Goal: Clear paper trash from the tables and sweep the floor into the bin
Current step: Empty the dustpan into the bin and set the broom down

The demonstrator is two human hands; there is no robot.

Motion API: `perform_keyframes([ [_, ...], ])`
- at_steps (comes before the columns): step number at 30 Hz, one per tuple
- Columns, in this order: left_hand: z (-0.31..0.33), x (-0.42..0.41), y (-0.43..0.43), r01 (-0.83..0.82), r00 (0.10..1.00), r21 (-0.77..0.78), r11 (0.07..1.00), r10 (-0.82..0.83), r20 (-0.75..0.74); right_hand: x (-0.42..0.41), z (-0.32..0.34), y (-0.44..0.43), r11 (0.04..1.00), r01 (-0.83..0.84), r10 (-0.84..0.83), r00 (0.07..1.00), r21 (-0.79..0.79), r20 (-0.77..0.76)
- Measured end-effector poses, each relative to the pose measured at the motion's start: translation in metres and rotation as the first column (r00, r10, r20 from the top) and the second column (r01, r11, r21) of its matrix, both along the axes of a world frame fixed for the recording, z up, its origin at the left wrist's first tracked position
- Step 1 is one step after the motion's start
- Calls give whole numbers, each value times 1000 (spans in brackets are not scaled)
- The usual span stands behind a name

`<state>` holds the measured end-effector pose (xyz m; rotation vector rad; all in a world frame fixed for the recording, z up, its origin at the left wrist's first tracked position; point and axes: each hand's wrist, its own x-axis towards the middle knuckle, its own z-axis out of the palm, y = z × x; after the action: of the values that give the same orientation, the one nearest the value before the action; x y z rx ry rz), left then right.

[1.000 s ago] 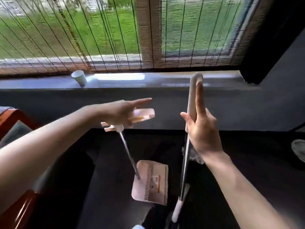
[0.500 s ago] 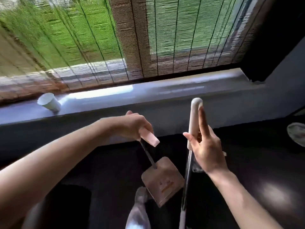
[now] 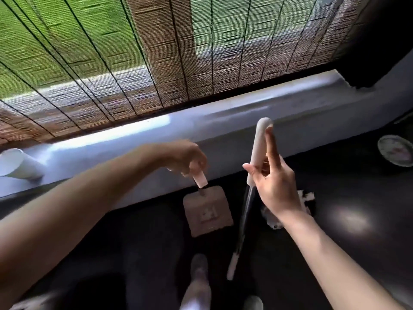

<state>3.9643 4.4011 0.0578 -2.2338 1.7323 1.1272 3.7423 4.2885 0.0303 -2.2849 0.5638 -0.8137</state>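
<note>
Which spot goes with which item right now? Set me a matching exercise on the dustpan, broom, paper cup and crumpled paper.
Things:
1 dustpan
2 broom
3 paper cup
4 crumpled paper

Places:
a on the window sill
b on the dark floor
c gripped by the right hand
d gripped by the left hand

Pairs: 1-d, 2-c, 3-a, 4-b
</note>
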Motion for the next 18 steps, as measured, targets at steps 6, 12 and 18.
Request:
perform_keyframes([
  [6,-16,21,7,-33,998,-1,999,33,-50,30,-13,-13,998,-36,35,999,-54,-15],
  [12,-18,30,15,-122,983,-106,987,105,-152,60,-23,-22,996,-81,77,988,-27,-131],
  [18,-24,30,28,-170,975,-320,932,111,-195,86,-31,-24,989,-147,142,975,-11,-173],
])
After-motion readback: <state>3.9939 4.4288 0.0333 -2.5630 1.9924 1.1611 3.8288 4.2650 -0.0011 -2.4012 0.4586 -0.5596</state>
